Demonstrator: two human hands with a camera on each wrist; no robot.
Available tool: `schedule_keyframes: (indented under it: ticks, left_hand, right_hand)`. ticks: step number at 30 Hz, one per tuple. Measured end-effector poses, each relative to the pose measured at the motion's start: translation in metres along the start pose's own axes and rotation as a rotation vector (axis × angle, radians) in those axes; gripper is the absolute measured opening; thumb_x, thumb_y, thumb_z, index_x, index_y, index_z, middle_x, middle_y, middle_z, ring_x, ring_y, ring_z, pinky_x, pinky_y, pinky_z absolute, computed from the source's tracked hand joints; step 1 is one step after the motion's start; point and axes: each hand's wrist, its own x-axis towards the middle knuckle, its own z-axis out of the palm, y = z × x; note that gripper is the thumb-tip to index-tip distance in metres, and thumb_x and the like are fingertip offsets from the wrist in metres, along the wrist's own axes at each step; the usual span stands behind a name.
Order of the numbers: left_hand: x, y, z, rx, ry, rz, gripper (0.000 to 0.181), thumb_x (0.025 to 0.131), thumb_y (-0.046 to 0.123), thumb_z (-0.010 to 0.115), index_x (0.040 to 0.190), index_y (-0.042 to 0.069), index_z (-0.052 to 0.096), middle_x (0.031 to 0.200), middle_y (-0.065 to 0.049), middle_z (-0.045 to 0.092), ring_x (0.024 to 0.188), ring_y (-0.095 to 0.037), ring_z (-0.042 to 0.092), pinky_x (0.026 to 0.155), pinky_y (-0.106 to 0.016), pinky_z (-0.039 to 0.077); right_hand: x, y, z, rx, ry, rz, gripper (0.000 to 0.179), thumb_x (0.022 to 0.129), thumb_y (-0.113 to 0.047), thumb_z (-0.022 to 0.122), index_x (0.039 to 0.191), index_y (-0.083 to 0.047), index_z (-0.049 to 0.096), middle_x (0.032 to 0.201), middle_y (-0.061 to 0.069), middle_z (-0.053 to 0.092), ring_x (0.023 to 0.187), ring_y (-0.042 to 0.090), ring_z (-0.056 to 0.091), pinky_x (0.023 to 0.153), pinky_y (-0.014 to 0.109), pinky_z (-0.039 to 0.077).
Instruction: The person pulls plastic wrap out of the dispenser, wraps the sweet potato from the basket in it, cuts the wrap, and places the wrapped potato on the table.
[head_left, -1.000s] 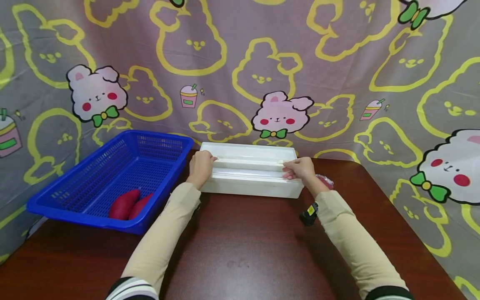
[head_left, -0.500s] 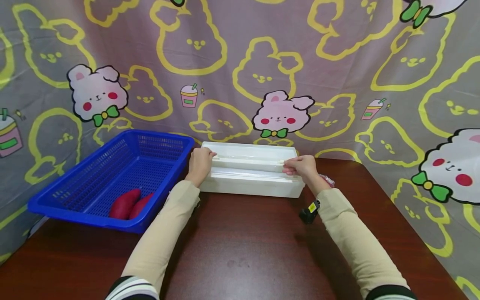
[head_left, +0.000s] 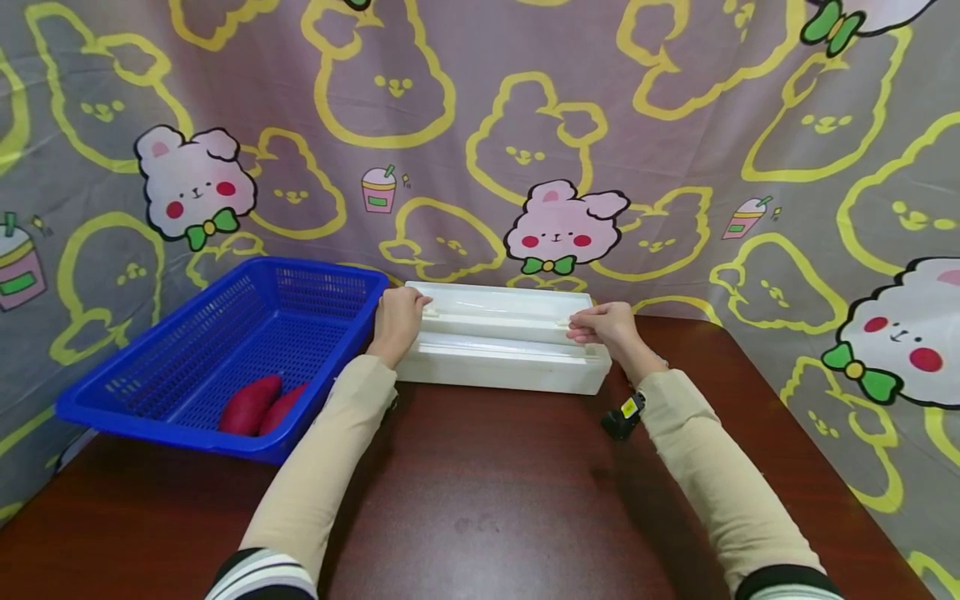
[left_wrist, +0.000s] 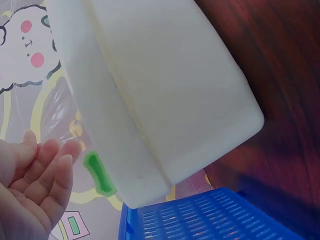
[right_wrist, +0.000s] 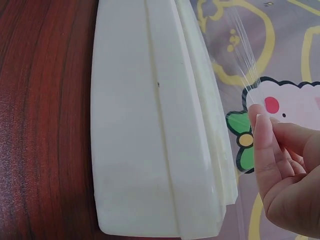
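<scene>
A long white cling film dispenser (head_left: 502,368) sits on the table with its lid raised at the back. My left hand (head_left: 397,323) is at its left end and my right hand (head_left: 611,329) at its right end, both above the box. In the right wrist view, the thumb and fingertips pinch clear cling film (right_wrist: 245,55), which stretches away in creases. The left wrist view shows clear film (left_wrist: 60,117) beside the left fingertips, and thumb and fingers bent together at its edge. The roll inside the dispenser is mostly hidden.
A blue plastic basket (head_left: 172,440) stands left of the dispenser, close to my left forearm. It holds two red sweet potatoes (head_left: 251,406). A patterned cloth (head_left: 450,100) hangs directly behind. The brown table (head_left: 480,500) extends toward me.
Both hands have risen slightly and moved a little away from me, still at the two ends of the dispenser. The basket and sweet potatoes have stayed put.
</scene>
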Motion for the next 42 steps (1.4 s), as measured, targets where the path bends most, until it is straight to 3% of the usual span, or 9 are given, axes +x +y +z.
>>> schedule_keyframes:
  ticks: [9, 14, 24, 29, 37, 42]
  left_hand:
    - [0.002, 0.000, -0.006, -0.033, 0.056, 0.028, 0.019, 0.083, 0.017, 0.063, 0.077, 0.001, 0.071, 0.075, -0.014, 0.066, 0.073, -0.033, 0.061, 0.065, -0.042, 0.045]
    - [0.004, 0.000, -0.009, -0.066, 0.089, 0.062, 0.021, 0.083, 0.017, 0.064, 0.075, -0.001, 0.070, 0.070, -0.014, 0.065, 0.067, -0.032, 0.060, 0.062, -0.041, 0.045]
    - [0.009, 0.002, -0.014, -0.125, 0.135, 0.085, 0.017, 0.080, 0.015, 0.066, 0.075, -0.001, 0.071, 0.068, -0.013, 0.065, 0.066, -0.030, 0.061, 0.063, -0.040, 0.045]
    - [0.010, 0.003, -0.017, -0.133, 0.136, 0.081, 0.017, 0.081, 0.015, 0.066, 0.076, 0.000, 0.071, 0.067, -0.011, 0.064, 0.064, -0.027, 0.060, 0.061, -0.037, 0.045]
    - [0.014, 0.006, -0.021, -0.185, 0.126, 0.035, 0.020, 0.083, 0.017, 0.064, 0.081, -0.002, 0.070, 0.069, -0.013, 0.065, 0.063, -0.024, 0.059, 0.058, -0.035, 0.046]
    - [0.015, 0.007, -0.023, -0.203, 0.128, 0.031, 0.021, 0.084, 0.017, 0.063, 0.080, -0.003, 0.070, 0.066, -0.013, 0.064, 0.059, -0.024, 0.057, 0.056, -0.034, 0.045]
  right_hand:
    - [-0.006, -0.010, 0.002, 0.026, 0.006, -0.004, 0.017, 0.081, 0.000, 0.062, 0.092, 0.014, 0.060, 0.064, 0.010, 0.064, 0.055, 0.017, 0.064, 0.066, 0.036, 0.051]
    - [-0.004, -0.014, 0.001, 0.030, 0.025, -0.013, 0.014, 0.082, 0.001, 0.061, 0.089, 0.013, 0.061, 0.062, 0.009, 0.063, 0.054, 0.017, 0.063, 0.059, 0.031, 0.052]
    - [-0.004, -0.020, 0.000, 0.076, 0.032, -0.022, 0.035, 0.087, 0.003, 0.053, 0.118, 0.017, 0.046, 0.061, 0.005, 0.063, 0.054, 0.015, 0.063, 0.056, 0.026, 0.051]
    - [-0.006, -0.021, 0.000, 0.094, 0.034, -0.064, 0.036, 0.086, 0.002, 0.053, 0.118, 0.018, 0.045, 0.062, 0.004, 0.063, 0.055, 0.015, 0.064, 0.058, 0.026, 0.051]
    - [-0.005, -0.020, -0.004, 0.000, 0.029, -0.176, 0.035, 0.084, -0.003, 0.060, 0.112, 0.017, 0.051, 0.072, 0.004, 0.065, 0.063, 0.013, 0.065, 0.068, 0.034, 0.051]
    - [-0.008, -0.022, -0.006, -0.071, 0.044, -0.220, 0.033, 0.082, -0.005, 0.063, 0.107, 0.016, 0.055, 0.071, 0.003, 0.065, 0.063, 0.014, 0.065, 0.067, 0.034, 0.051]
